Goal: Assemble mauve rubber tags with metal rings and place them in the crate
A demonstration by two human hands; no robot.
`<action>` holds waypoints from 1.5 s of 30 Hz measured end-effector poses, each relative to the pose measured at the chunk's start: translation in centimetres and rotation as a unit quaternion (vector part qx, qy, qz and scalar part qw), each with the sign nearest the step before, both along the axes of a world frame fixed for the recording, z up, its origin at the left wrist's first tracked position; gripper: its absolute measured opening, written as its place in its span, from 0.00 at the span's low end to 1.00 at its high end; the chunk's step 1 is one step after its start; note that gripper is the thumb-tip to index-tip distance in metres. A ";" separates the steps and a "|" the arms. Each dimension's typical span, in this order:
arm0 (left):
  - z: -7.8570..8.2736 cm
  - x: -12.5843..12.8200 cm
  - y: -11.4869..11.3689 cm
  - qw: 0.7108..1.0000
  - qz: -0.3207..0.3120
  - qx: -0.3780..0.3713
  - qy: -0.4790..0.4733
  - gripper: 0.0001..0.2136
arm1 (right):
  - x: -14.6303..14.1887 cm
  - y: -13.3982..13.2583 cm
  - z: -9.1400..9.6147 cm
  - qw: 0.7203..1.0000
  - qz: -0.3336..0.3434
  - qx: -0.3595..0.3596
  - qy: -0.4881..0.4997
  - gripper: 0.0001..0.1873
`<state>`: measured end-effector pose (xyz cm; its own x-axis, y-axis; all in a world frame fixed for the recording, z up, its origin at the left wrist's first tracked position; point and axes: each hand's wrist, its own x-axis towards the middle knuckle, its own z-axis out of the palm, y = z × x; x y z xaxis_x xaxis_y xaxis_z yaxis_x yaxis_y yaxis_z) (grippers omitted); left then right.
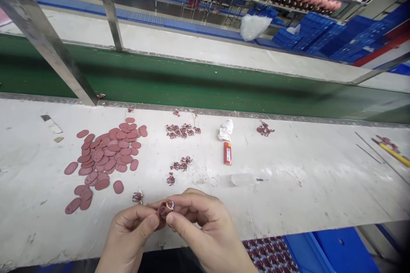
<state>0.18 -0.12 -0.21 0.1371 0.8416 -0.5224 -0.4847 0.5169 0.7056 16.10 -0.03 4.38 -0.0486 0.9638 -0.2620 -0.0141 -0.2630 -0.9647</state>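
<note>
My left hand point(131, 226) and my right hand point(205, 222) meet near the table's front edge. Between their fingertips sits a small curled maroon piece point(165, 209) with a pale yellow-white band on its right side. Both hands pinch it, fingers closed. Just behind my left hand lies a small dark red bundle with white bits point(137, 197). Farther back are similar bundles in two groups, a nearer group point(181, 164) and a larger one point(181, 130). To the left spreads a loose pile of flat reddish oval discs point(109, 149).
On the white table point(304, 170) lie a red lighter-like object point(227, 153), crumpled white tissue point(226, 130), a clear bottle with a thin tip point(245, 179) and a yellow-handled tool point(395, 155). Metal posts point(60, 47) rise before a green conveyor belt point(208, 81). Below right is a filled tray point(270, 254).
</note>
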 end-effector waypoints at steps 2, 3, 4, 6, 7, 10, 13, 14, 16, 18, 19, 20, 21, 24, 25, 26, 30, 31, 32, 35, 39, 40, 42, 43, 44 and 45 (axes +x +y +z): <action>0.0 0.0 -0.1 1.000 -0.004 -0.004 -0.003 0.14 | 0.0 0.1 0.1 1.000 0.002 -0.003 -0.003 0.06; -0.1 0.0 -0.1 1.000 -0.006 -0.004 -0.006 0.14 | 0.0 0.2 0.0 1.000 0.000 -0.001 -0.001 0.06; -0.1 0.0 -0.1 1.000 -0.008 -0.003 -0.009 0.14 | -0.1 0.1 -0.1 1.000 -0.002 0.002 0.002 0.06; -0.3 -0.1 -0.1 1.000 -0.012 0.002 -0.018 0.13 | -0.2 -0.1 -0.3 1.000 -0.012 0.009 0.011 0.06; -0.5 -0.1 -0.2 1.000 -0.015 0.004 -0.022 0.13 | -0.3 -0.2 -0.5 1.000 -0.018 0.009 0.016 0.06; -0.8 -0.2 -0.2 0.999 -0.024 0.010 -0.033 0.12 | -0.4 -0.6 -0.9 0.999 -0.032 -0.001 0.040 0.05; -0.9 -0.2 -0.4 0.999 -0.030 0.014 -0.038 0.11 | -0.5 -0.8 -1.1 0.996 -0.036 -0.010 0.076 0.05; -0.9 -0.2 -0.5 0.999 -0.031 0.016 -0.040 0.12 | -0.5 -0.9 -1.1 0.996 -0.039 -0.010 0.086 0.05; -0.8 -0.2 -0.6 0.999 -0.031 0.019 -0.040 0.11 | -0.6 -1.0 -1.1 0.994 -0.045 -0.002 0.097 0.05; -0.7 -0.1 -0.7 0.999 -0.030 0.021 -0.039 0.11 | -0.7 -1.1 -1.2 0.993 -0.050 0.009 0.104 0.05; -0.6 -0.1 -0.7 0.999 -0.030 0.021 -0.039 0.11 | -0.7 -1.2 -1.2 0.993 -0.052 0.013 0.106 0.05; -0.6 -0.1 -0.7 0.999 -0.028 0.021 -0.038 0.11 | -0.7 -1.3 -1.3 0.993 -0.054 0.015 0.107 0.05; -0.6 -0.1 -0.7 0.999 -0.026 0.021 -0.038 0.11 | -0.8 -1.3 -1.4 0.992 -0.057 0.015 0.108 0.05; -0.7 -0.1 -0.7 0.999 -0.011 0.015 -0.043 0.11 | -1.1 -1.2 -1.5 0.991 -0.063 0.006 0.117 0.06; -0.7 -0.1 -0.7 0.999 -0.004 0.012 -0.044 0.11 | -1.2 -1.1 -1.5 0.990 -0.064 -0.001 0.123 0.06; -0.8 -0.1 -0.8 0.999 0.003 0.011 -0.044 0.10 | -1.4 -0.9 -1.6 0.989 -0.062 -0.010 0.131 0.06; -1.0 -0.1 -1.1 0.999 0.026 0.011 -0.037 0.11 | -1.9 -0.4 -1.7 0.981 -0.055 -0.033 0.185 0.07; -1.1 -0.4 -1.2 0.999 0.033 0.018 -0.024 0.11 | -1.9 -0.4 -1.9 0.978 -0.057 -0.033 0.197 0.07; -1.1 -0.7 -1.2 0.999 0.034 0.030 -0.003 0.11 | -1.8 -0.4 -2.1 0.976 -0.061 -0.032 0.205 0.07; -1.4 -3.0 -0.8 0.986 0.011 0.099 0.134 0.09 | -0.8 -0.9 -2.8 0.976 -0.079 -0.031 0.202 0.08; -2.6 -7.5 1.0 0.853 -0.058 0.206 0.476 0.10 | 2.3 -2.6 -3.9 0.979 -0.128 -0.048 0.149 0.10; -3.1 -8.4 1.6 0.799 -0.078 0.240 0.545 0.13 | 3.2 -3.1 -4.1 0.980 -0.142 -0.057 0.130 0.10; -4.1 -9.8 2.7 0.716 -0.104 0.296 0.623 0.15 | 4.7 -4.3 -4.5 0.977 -0.170 -0.084 0.096 0.12; -4.5 -10.1 3.2 0.700 -0.116 0.309 0.633 0.14 | 5.4 -4.9 -4.7 0.974 -0.186 -0.098 0.081 0.12; -4.9 -10.3 3.6 0.696 -0.123 0.315 0.634 0.12 | 6.0 -5.6 -4.8 0.970 -0.206 -0.110 0.067 0.13; -5.1 -10.4 3.9 0.701 -0.128 0.317 0.626 0.10 | 6.6 -6.4 -5.0 0.965 -0.228 -0.120 0.053 0.14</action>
